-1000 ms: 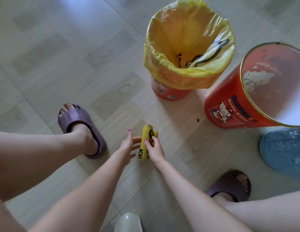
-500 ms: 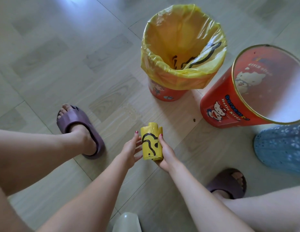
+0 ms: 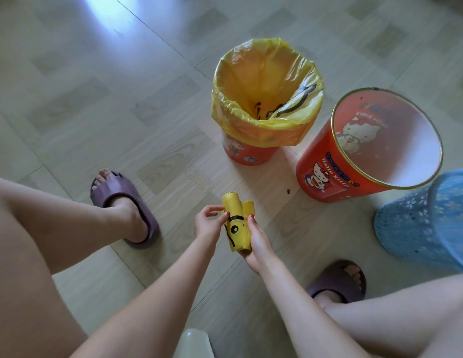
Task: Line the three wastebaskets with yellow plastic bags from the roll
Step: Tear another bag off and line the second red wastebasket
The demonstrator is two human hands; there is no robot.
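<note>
The yellow bag roll, printed with black marks, is held above the floor between both hands. My right hand grips it from the right and below. My left hand pinches its left edge with thumb and fingertips. One red wastebasket stands at centre, lined with a yellow bag folded over its rim. A second red wastebasket with cartoon prints stands unlined to its right. A blue lattice wastebasket is at the far right, partly cut off.
Pale wood-pattern tile floor all around. My feet in purple slippers sit at left and lower right. A pale rounded object shows at the bottom edge. A small dark speck lies near the unlined red basket.
My right hand lifted the roll off the floor and turned it. My left hand closed in and now pinches its edge. The view pulled back and up.
</note>
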